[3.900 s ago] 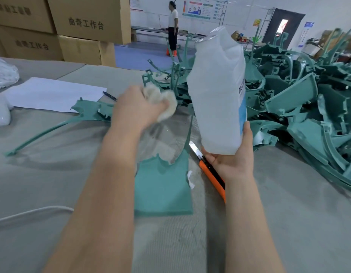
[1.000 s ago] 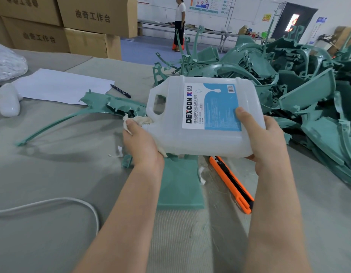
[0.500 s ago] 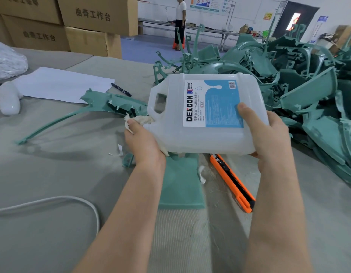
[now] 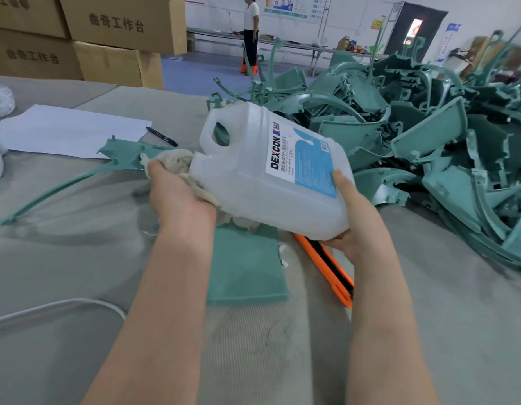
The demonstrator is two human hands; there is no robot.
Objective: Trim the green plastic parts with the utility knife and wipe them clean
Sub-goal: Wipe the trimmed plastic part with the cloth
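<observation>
Tipped clockwise since 0.5 s ago: jug (image 4: 271, 176), base end now dropped toward 4 o'clock, handle end up at 10 o'clock. Was lying level with the label square-on. Same grips on both ends. Knife, flat part and paper lying as before.

Left to right:
- 9 o'clock: white paper (image 4: 69, 131) on table (image 4: 458, 331), dark pen (image 4: 161, 136) at its 3 o'clock corner. White cable (image 4: 63, 301) looping at 8 o'clock.
- long curved green part (image 4: 123, 154) flat on table, thin arm trailing out to 9 o'clock, broad end behind the cloth.
- left hand (image 4: 177, 200) clamped on a wad of off-white cloth (image 4: 171, 160), pressing it to the jug's mouth end at the jug's 9 o'clock.
- flat green part (image 4: 247, 267) on table at 6 o'clock of the jug, between the forearms, touched by neither hand.
- orange utility knife (image 4: 326, 267) on table just beside that part's 3 o'clock edge, top end hidden under the jug and right hand. Not held.
- right hand (image 4: 355, 229) wrapped round the jug's base, thumb on the label edge, fingers underneath.
- hands apart, jug bridging them.
- heap of green parts (image 4: 428, 135) from 1 to 4 o'clock.
</observation>
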